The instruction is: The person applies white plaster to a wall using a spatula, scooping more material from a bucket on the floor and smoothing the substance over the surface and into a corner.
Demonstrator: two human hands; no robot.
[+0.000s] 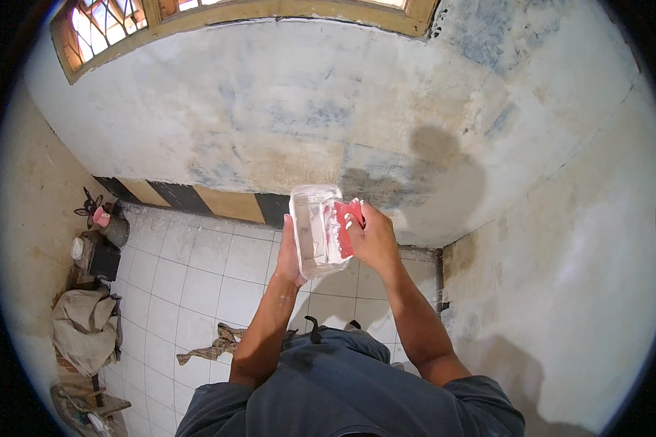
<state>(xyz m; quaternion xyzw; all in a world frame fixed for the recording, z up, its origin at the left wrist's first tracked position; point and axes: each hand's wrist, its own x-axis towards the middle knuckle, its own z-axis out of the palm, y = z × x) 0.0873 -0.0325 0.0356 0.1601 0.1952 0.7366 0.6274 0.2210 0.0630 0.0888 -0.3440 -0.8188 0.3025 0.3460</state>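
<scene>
My left hand (290,258) grips the left side of a clear rectangular plastic container (310,233) smeared with white paste. My right hand (374,240) is closed on a flat red scraper (344,244), which has white paste along its edge and sits in the right part of the container. Some paste also shows on my right fingers. The container is held out in front of my body, over the tiled floor.
A patchy plastered wall (270,116) faces me beneath wood-framed windows (146,20), with a dark-and-tan checked band (226,204) low down. Along the left wall stand a bucket (116,231), a pink cup, a dark box and sacking (80,324). A patterned cloth (208,349) lies on white tiles.
</scene>
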